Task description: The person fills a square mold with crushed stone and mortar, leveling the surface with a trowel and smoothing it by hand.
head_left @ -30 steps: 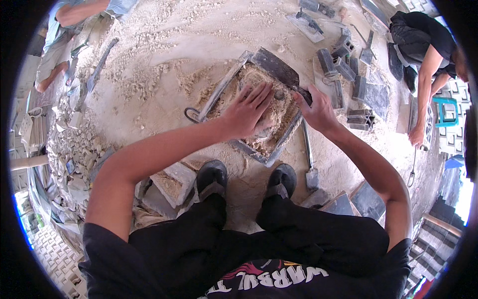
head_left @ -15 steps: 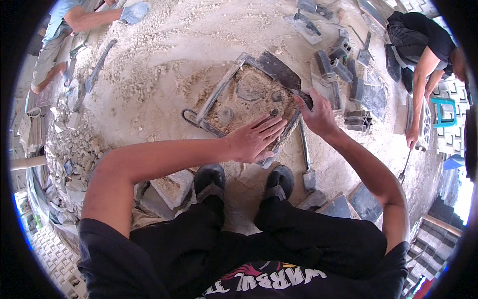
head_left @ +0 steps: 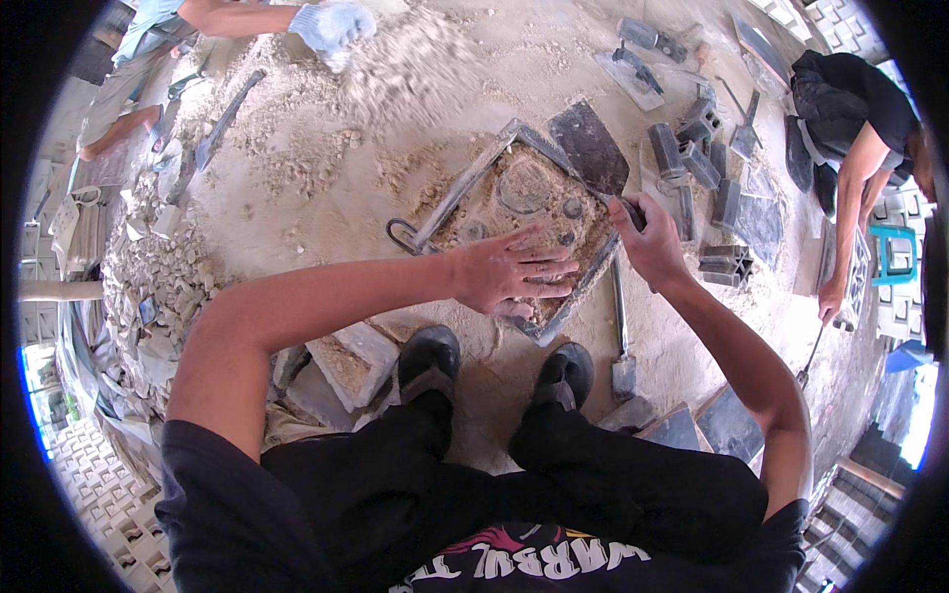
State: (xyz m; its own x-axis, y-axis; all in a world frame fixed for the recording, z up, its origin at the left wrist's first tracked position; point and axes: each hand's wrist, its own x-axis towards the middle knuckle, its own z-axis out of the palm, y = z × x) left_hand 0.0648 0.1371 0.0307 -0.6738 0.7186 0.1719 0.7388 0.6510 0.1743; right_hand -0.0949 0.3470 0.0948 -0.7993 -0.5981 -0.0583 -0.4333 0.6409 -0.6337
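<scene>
The square grey frame [head_left: 467,189] looks like metal, its rim dull and scuffed, though the coating of dust makes that hard to confirm. Inside it, the pale brown sandy filling [head_left: 543,219] is matt and coarse-grained (smoother on its round patches). The broad, dark, flat-bladed trowel [head_left: 590,148] seems steel, matt and dusty. The teal stool [head_left: 894,232] is smooth plastic; the pale blue glove [head_left: 333,27], knitted cloth.
</scene>
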